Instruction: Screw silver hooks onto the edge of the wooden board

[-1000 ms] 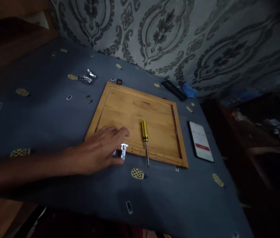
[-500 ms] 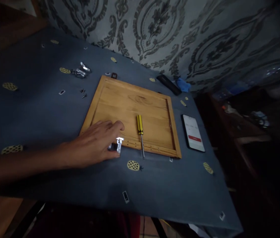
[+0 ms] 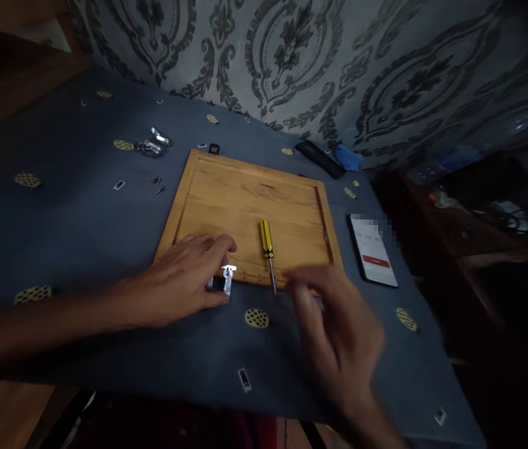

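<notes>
My left hand (image 3: pixel 184 277) rests over the near edge of a framed wooden panel (image 3: pixel 226 206), its fingers and thumb closed around a shiny metal hinge (image 3: pixel 228 279). The hinge sits at that edge, partly hidden by the hand. A screwdriver (image 3: pixel 266 239) with a yellow and black handle lies on the panel, its shaft pointing toward me past the near edge. My right hand (image 3: pixel 339 330) is above the cloth at the panel's near right corner, slightly blurred. Its thumb and forefinger are pinched together; whatever may be between them is too small to make out.
More metal hinges (image 3: pixel 151 147) lie at the back left, with a few small screws (image 3: pixel 157 181) nearer the panel. A phone (image 3: pixel 373 251) lies to the right. Behind it are a long black object (image 3: pixel 320 159) and a crumpled blue item (image 3: pixel 349 158), close to the patterned wall covering.
My right hand has come into view from the lower right, near the screwdriver's tip. The left hand stays on the hinge, and the view has shifted slightly.
</notes>
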`<state>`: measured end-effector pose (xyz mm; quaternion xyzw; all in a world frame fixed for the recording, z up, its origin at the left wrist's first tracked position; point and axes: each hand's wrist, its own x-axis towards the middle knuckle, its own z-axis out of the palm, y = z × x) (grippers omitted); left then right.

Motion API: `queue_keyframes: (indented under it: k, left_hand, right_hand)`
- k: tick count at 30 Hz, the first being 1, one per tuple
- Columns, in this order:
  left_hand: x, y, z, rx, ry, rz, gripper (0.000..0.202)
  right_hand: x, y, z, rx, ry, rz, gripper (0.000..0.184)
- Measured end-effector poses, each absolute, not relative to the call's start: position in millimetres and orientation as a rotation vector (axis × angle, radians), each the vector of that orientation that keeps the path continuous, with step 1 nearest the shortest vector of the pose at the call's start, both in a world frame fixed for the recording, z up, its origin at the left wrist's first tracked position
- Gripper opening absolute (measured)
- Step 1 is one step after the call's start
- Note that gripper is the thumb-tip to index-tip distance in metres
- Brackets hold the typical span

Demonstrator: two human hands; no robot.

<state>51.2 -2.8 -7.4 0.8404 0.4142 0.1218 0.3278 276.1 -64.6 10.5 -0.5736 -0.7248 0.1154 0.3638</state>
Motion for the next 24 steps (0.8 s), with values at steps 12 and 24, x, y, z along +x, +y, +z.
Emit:
queue_keyframes:
  k: [12, 24]
  left_hand:
    - [51, -2, -11, 2.226, 1.070, 0.368, 0.040]
    - [51, -1, -10, 2.239, 1.074, 0.371, 0.047]
  right_hand:
    - [275, 24, -14, -2.036, -1.887, 0.434, 0.022]
    - [274, 0, 14, -1.298, -1.352, 0.736, 0.018]
